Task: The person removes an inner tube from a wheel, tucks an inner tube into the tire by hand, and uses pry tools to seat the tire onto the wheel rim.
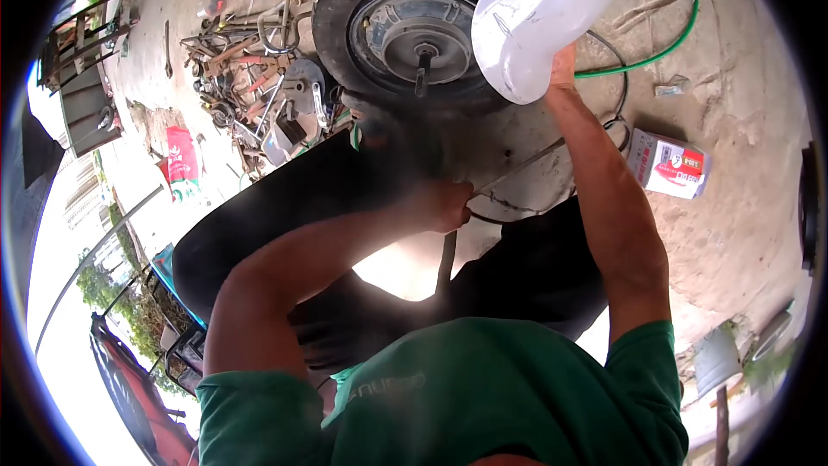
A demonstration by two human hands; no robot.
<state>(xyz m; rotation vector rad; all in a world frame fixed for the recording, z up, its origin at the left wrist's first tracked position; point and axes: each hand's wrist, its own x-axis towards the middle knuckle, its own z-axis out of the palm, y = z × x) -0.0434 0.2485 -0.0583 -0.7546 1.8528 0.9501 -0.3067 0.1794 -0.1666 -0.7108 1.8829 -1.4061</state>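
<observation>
My left hand [444, 207] is closed between my knees. A dark tube-like piece [447, 263] runs down from the fist; its kind is unclear. A thin rod or cable [522, 162] extends from near the fist toward my right forearm. My right hand [564, 66] is at the edge of a glossy white curved plastic cover [539, 22] with scratches, and the cover hides most of its fingers. Left of the cover stands a wheel with a black tyre [345, 56] and a grey metal hub [418, 39], its axle [423, 73] pointing toward me.
Many tools [259, 95] lie heaped left of the wheel, with a round disc [304, 86] among them. A red packet [181, 155] is farther left. A green hose [647, 60] curves across the floor at right, near a white-and-red box [668, 164].
</observation>
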